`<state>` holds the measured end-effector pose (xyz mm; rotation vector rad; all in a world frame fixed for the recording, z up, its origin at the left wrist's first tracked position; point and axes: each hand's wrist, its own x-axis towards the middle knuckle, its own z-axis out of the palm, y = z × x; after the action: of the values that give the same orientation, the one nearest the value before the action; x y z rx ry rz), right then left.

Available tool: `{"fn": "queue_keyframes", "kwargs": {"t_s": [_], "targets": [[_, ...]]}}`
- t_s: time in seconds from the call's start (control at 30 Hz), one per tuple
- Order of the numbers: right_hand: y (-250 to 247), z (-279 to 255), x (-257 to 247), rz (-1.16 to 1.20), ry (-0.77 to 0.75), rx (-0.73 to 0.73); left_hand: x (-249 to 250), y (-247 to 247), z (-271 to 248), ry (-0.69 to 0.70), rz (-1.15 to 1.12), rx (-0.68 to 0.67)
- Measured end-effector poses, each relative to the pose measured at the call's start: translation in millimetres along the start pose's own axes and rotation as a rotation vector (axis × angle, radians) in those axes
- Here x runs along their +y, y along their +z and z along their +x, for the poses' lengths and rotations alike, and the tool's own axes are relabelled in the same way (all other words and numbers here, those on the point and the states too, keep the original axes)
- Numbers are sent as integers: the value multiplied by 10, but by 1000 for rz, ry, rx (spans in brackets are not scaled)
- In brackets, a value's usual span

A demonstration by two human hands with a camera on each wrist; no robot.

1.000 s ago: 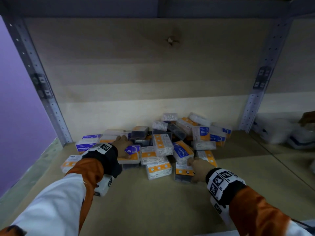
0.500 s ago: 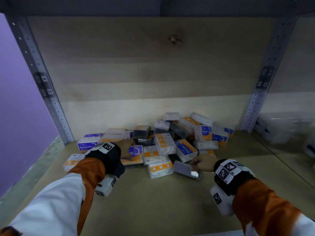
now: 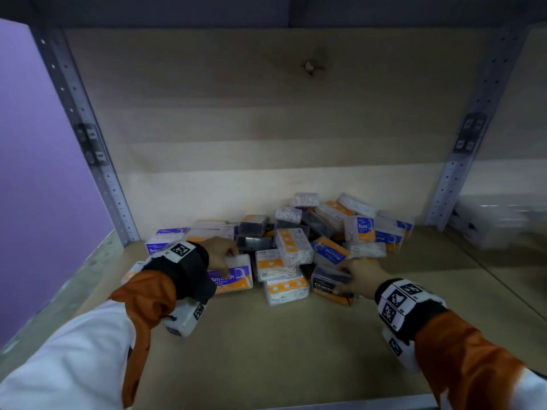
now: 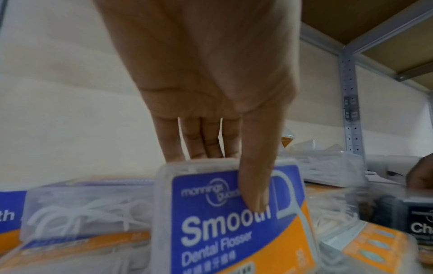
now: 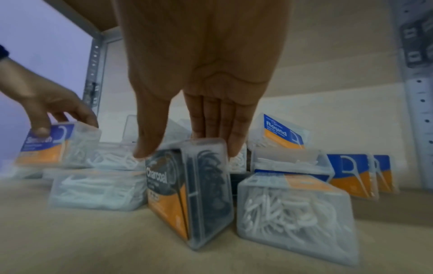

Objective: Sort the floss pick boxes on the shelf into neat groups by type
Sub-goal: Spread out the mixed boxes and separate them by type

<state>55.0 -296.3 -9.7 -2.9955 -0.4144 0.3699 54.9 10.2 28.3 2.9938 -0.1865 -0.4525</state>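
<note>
A jumbled pile of floss pick boxes (image 3: 296, 241) lies at the back of the wooden shelf (image 3: 266, 350). My left hand (image 3: 222, 253) pinches a blue-and-orange "Smooth" box (image 3: 233, 278) (image 4: 234, 218), thumb on its label, fingers behind its top edge. My right hand (image 3: 355, 276) grips a dark "Charcoal" box (image 3: 331, 285) (image 5: 189, 189) by its top, tilted up on one edge at the front of the pile. "Round" boxes (image 3: 328, 251) and plain clear boxes of white picks (image 5: 295, 213) lie around them.
The shelf's back panel (image 3: 266, 128) stands close behind the pile. Metal uprights (image 3: 97, 161) (image 3: 461, 161) frame the bay. A purple wall (image 3: 35, 173) is at the left. Blurred white containers (image 3: 491, 220) sit in the neighbouring bay to the right.
My right hand has turned the dark box so its "Charcoal" label faces up and holds it tilted. My left hand has closed on the "Smooth" box and tipped it up.
</note>
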Motion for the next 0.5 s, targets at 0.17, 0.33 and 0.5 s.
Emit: {"fn": "queue_keyframes", "kwargs": {"t_s": [0.17, 0.33, 0.5], "targets": [[-62, -72, -61, -118, -24, -13, -99, 32, -213, 16, 58, 8], [-99, -253, -197, -170, -121, -29, -215, 139, -485, 55, 87, 8], [-18, -446, -389, -128, -268, -50, -288, 284, -734, 68, 91, -29]]}}
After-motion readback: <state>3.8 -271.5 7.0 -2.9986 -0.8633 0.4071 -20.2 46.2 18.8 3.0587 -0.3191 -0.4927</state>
